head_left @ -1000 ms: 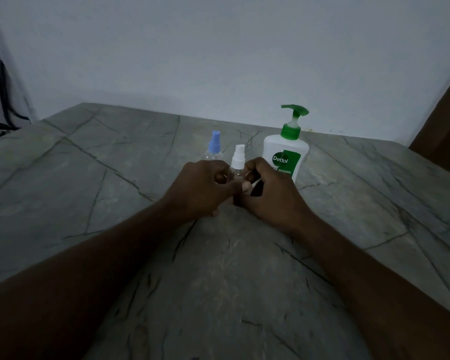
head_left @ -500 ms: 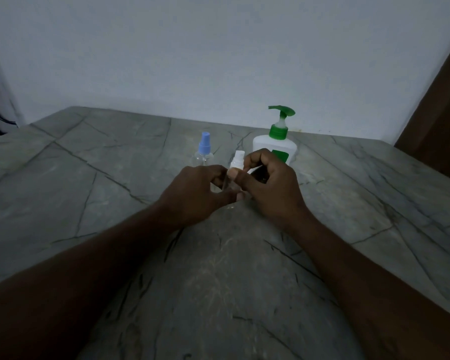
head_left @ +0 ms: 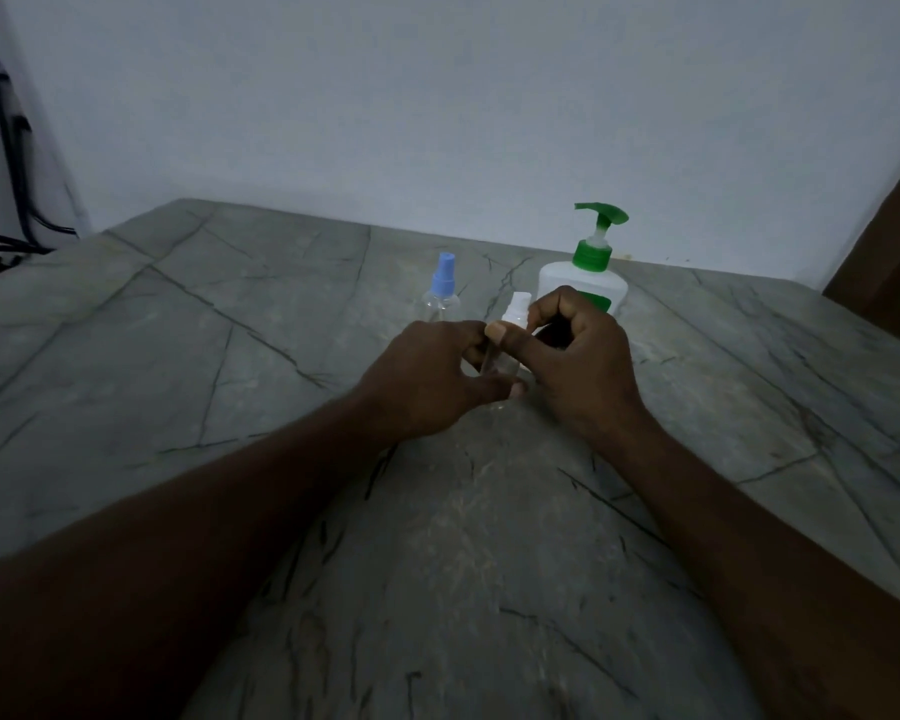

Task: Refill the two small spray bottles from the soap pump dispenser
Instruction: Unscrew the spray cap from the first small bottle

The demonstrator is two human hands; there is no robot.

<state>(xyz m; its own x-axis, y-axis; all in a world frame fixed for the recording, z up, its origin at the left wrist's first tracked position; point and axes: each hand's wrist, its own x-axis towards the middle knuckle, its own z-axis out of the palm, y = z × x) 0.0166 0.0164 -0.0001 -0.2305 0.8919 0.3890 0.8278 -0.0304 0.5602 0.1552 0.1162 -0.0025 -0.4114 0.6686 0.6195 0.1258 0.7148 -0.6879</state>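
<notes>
On veined grey table (head_left: pixel 219 366) by pale wall (head_left: pixel 437 122), left hand (head_left: pixel 422 379) and right hand (head_left: pixel 585 366) gripping white-capped bottle (head_left: pixel 518 308)

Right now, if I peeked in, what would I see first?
Two hands meet in the middle of the grey table: the left hand grips a small white-capped spray bottle while the right hand pinches its top. Just behind stands a green-pump soap dispenser, with a blue-capped spray bottle to its left.

We see the white-capped spray bottle (head_left: pixel 518 308) upright, apparently closed; the blue-capped spray bottle (head_left: pixel 442 283) stands at its ten o'clock, the green-pumped white dispenser (head_left: pixel 562 280) at one o'clock.
</notes>
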